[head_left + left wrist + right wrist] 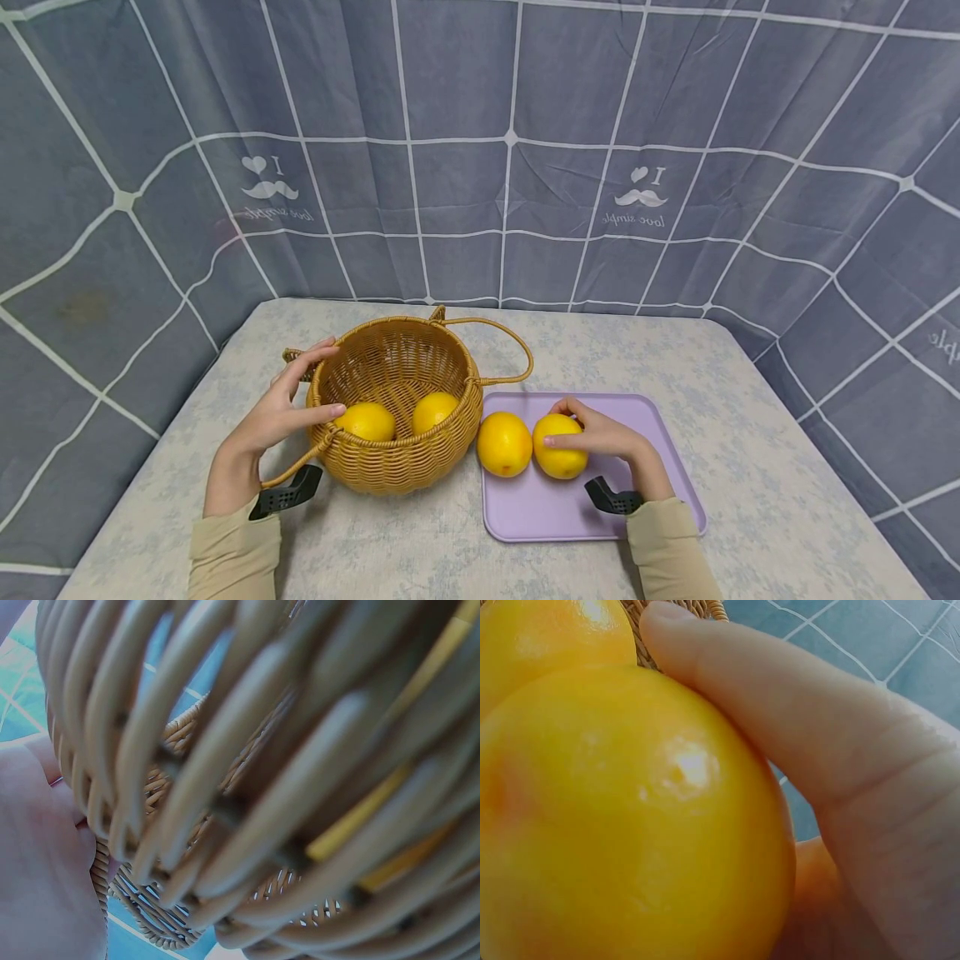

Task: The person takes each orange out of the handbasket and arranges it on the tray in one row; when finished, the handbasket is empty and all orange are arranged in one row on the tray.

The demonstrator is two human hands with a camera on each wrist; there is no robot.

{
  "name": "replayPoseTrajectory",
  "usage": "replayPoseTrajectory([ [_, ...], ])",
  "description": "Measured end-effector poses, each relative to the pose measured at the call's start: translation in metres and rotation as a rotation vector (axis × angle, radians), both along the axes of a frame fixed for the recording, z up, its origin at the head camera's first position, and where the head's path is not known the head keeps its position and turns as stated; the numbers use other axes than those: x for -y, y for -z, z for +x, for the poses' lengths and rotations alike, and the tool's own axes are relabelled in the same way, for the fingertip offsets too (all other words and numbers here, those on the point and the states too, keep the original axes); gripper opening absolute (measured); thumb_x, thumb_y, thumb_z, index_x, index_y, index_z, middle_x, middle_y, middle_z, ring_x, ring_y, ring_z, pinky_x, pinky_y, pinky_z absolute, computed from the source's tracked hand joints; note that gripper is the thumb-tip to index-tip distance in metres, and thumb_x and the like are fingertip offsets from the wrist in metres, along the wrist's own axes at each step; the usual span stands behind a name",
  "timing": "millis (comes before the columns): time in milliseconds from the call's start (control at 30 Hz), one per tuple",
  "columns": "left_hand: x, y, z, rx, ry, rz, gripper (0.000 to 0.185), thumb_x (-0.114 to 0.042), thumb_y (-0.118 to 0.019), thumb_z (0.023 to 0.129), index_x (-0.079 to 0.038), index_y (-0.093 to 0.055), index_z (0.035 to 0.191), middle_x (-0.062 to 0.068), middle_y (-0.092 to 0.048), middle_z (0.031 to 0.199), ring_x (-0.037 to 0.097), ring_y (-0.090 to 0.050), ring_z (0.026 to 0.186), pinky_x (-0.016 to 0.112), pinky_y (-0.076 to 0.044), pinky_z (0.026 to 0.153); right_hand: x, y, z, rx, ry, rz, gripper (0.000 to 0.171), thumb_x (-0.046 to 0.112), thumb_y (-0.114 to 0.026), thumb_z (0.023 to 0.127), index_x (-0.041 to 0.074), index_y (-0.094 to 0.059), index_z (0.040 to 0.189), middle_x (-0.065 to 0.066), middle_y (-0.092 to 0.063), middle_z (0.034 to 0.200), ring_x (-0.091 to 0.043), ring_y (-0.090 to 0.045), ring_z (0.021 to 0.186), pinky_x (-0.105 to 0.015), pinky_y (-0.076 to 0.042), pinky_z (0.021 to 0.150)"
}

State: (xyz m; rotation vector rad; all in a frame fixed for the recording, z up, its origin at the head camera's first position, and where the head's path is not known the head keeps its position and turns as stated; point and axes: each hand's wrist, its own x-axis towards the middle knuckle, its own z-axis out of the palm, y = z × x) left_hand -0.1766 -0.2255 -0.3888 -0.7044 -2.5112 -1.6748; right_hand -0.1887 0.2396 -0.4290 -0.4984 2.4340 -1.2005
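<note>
A round wicker basket [397, 462] with looped handles stands left of centre, with two oranges [371, 422] inside it. My left hand [281, 412] holds the basket's left side, thumb at the rim and fingers along the edge further back. In the left wrist view, the palm [45, 855] lies close against the woven wall. On a purple tray [555, 521] to the right are two more oranges, side by side. The right-hand orange [637, 817] is gripped by my right hand [600, 432], thumb across its near side and fingers behind. Its neighbour [504, 444] sits just left of it.
A pale patterned cloth [397, 542] covers the table. Behind and on both sides hangs a grey-blue curtain [457, 183] with white grid lines. The basket's right handle [528, 358] reaches out over the cloth behind the tray. Black wrist mounts [613, 498] sit at both cuffs.
</note>
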Motion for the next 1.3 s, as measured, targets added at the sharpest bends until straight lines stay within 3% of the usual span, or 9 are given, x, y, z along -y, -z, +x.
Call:
replayPoseTrajectory([
  [267,0.0,0.0007,-0.0004,-0.007,0.001,-0.003,0.073,-0.005,-0.072,0.081,-0.007,-0.034,0.143,0.001,-0.016,0.155,0.033,-0.006,0.14,0.069,-0.01,0.095,-0.0007,0.0026,-0.0006,-0.024,0.006,-0.004,0.06,0.038,-0.07,0.081,0.004,-0.046,0.123,-0.01,-0.048,0.12,-0.027,-0.045,0.11,-0.047,-0.035,0.095],
  [467,-0.0004,0.0005,0.0,-0.006,-0.003,-0.008,0.073,-0.005,-0.072,0.081,-0.008,-0.034,0.144,-0.005,-0.017,0.155,0.034,-0.005,0.14,0.07,-0.01,0.095,-0.0003,0.0037,-0.0009,-0.02,0.007,-0.021,0.061,0.037,-0.07,0.081,0.003,-0.045,0.125,-0.01,-0.048,0.121,-0.028,-0.045,0.111,-0.046,-0.035,0.094],
  [733,-0.001,-0.0002,0.0005,-0.005,-0.004,-0.003,0.073,-0.005,-0.072,0.081,-0.007,-0.034,0.143,0.005,-0.015,0.155,0.034,-0.007,0.139,0.068,-0.012,0.094,0.0007,0.0034,-0.0007,-0.012,0.006,-0.03,0.059,0.037,-0.07,0.081,0.004,-0.046,0.124,-0.01,-0.048,0.122,-0.028,-0.044,0.113,-0.047,-0.034,0.095],
  [1167,-0.0011,-0.0004,0.0003,0.001,-0.002,0.004,0.073,-0.005,-0.072,0.081,-0.007,-0.034,0.143,0.001,-0.016,0.155,0.034,-0.004,0.14,0.071,-0.009,0.095,0.001,0.0023,-0.0011,-0.015,0.009,-0.048,0.06,0.035,-0.069,0.083,0.003,-0.044,0.127,-0.011,-0.048,0.126,-0.031,-0.043,0.117,-0.05,-0.034,0.097],
  [1300,-0.0007,-0.0004,0.0001,0.001,-0.002,0.003,0.074,-0.005,-0.072,0.08,-0.008,-0.034,0.143,0.005,-0.016,0.155,0.034,-0.005,0.139,0.07,-0.01,0.095,0.001,-0.0011,-0.0012,-0.033,0.013,-0.063,0.062,0.033,-0.069,0.083,0.002,-0.042,0.13,-0.015,-0.047,0.129,-0.033,-0.044,0.118,-0.05,-0.033,0.099],
])
